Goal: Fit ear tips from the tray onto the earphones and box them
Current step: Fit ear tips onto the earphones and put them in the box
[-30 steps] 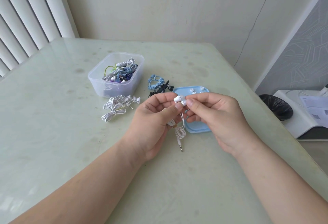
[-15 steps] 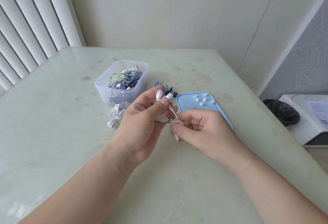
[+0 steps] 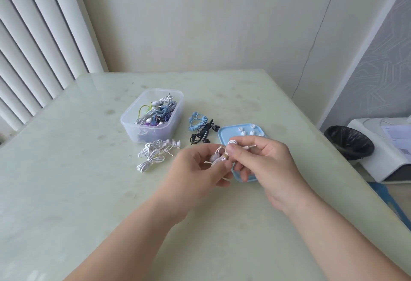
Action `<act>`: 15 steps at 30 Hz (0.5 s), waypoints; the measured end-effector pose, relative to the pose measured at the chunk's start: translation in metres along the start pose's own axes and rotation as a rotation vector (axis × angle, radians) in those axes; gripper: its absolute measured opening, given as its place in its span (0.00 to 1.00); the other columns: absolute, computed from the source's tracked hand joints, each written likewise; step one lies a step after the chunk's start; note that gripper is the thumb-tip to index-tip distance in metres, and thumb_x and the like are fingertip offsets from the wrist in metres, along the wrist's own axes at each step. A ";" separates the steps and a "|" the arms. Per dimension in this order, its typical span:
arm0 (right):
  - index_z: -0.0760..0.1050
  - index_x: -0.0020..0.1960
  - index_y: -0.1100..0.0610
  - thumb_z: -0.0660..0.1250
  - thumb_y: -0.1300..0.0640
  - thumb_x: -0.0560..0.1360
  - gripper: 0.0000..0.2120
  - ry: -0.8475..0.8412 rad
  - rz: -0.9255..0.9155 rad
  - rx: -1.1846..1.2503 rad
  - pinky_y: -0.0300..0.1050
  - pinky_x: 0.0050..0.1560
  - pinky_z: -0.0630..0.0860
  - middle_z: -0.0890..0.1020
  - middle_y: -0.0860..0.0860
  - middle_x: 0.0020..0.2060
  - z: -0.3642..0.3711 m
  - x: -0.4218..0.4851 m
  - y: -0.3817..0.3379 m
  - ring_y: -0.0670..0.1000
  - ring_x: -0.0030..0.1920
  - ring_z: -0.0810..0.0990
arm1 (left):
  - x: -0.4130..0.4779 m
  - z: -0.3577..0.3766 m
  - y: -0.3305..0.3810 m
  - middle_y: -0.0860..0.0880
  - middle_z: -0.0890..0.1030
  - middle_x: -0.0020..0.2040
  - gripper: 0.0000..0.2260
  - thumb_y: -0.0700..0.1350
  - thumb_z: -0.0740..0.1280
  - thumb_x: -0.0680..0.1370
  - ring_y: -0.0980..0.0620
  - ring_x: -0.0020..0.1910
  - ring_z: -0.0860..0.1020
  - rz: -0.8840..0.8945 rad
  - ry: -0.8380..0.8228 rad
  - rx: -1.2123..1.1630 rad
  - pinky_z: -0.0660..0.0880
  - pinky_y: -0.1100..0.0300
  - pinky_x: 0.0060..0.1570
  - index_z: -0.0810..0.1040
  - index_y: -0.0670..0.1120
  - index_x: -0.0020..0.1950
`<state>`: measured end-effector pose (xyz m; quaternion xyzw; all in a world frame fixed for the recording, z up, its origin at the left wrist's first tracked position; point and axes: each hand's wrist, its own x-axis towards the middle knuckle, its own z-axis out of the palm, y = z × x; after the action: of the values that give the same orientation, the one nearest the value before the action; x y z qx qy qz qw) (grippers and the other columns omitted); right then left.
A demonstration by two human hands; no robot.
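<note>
Both hands hold one set of white earphones (image 3: 219, 156) above the table. My left hand (image 3: 198, 169) grips the bundled cord and earbuds in curled fingers. My right hand (image 3: 258, 158) pinches the cord's other end, with the jack plug sticking out to the right past its fingers. Just behind my right hand lies the light blue tray (image 3: 224, 133) with several white ear tips (image 3: 243, 133) at its far end. A clear plastic box (image 3: 133, 122) at the back left holds several tangled earphones.
Loose white earphones (image 3: 153, 154) lie in front of the box. A blue coiled set (image 3: 196, 120) and a black set (image 3: 203, 133) lie between box and tray. The pale green table (image 3: 89, 180) ends at right, where a black bin (image 3: 349, 145) and a white appliance (image 3: 387, 147) stand.
My left hand has lowered the earbuds it held up and now gathers the cord. My right hand has risen to meet it, and the jack plug now points right.
</note>
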<state>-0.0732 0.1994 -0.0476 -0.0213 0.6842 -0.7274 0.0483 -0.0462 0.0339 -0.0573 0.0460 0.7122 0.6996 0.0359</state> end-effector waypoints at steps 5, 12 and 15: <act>0.84 0.55 0.60 0.70 0.58 0.79 0.08 0.051 -0.027 0.134 0.48 0.34 0.74 0.86 0.61 0.45 0.000 -0.004 -0.007 0.55 0.38 0.81 | -0.002 -0.004 0.006 0.46 0.85 0.41 0.06 0.39 0.71 0.81 0.48 0.43 0.86 -0.022 0.156 0.022 0.85 0.50 0.47 0.86 0.48 0.53; 0.85 0.50 0.59 0.69 0.63 0.79 0.06 0.033 0.013 -0.007 0.47 0.35 0.75 0.87 0.58 0.42 0.020 0.004 -0.021 0.52 0.36 0.80 | 0.021 -0.085 0.040 0.40 0.84 0.39 0.02 0.39 0.70 0.78 0.48 0.35 0.82 -0.007 0.322 0.356 0.84 0.53 0.39 0.83 0.43 0.47; 0.85 0.51 0.58 0.70 0.61 0.79 0.05 -0.083 0.005 -0.062 0.46 0.34 0.76 0.87 0.57 0.42 0.046 0.020 -0.037 0.50 0.36 0.81 | 0.053 -0.124 0.051 0.38 0.83 0.41 0.04 0.39 0.68 0.75 0.45 0.35 0.81 0.002 0.437 0.584 0.81 0.53 0.37 0.82 0.44 0.46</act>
<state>-0.0906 0.1538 -0.0083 -0.0514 0.7038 -0.7043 0.0777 -0.1126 -0.0818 -0.0036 -0.0954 0.8727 0.4602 -0.1324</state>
